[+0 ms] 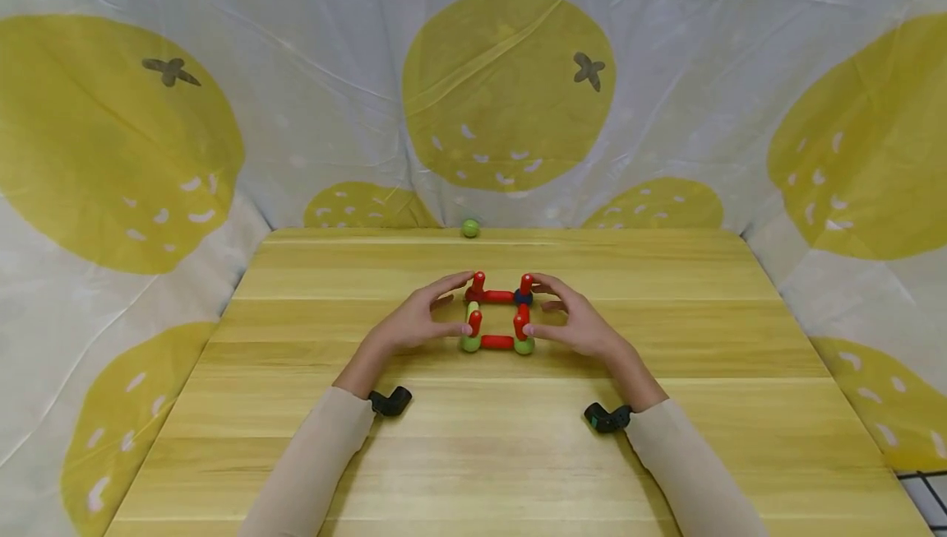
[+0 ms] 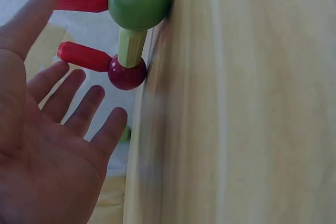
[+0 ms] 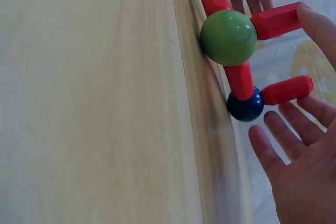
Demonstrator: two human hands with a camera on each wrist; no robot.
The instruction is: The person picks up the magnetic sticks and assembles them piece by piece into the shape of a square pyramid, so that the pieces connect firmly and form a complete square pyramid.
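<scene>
A square frame of magnetic rods and balls lies on the table. Green balls [image 2: 139, 2] form its near corners, a dark red ball [image 2: 127, 73] the far left one and a dark blue ball [image 3: 245, 104] the far right one. Red rods [image 1: 497, 342] and one yellow-green rod [image 2: 131, 46] link them, and a red rod stands up from each ball. At the left uprights, my left hand [image 1: 414, 319] touches the near one with its thumb and the far one with its index finger. On the opposite side my right hand [image 1: 580, 323] does likewise, fingers spread loosely.
A loose green ball [image 1: 470, 228] sits at the back edge of the wooden table [image 1: 488, 438]. Behind and beside the table hangs a white cloth [image 1: 318, 93] printed with yellow fruit.
</scene>
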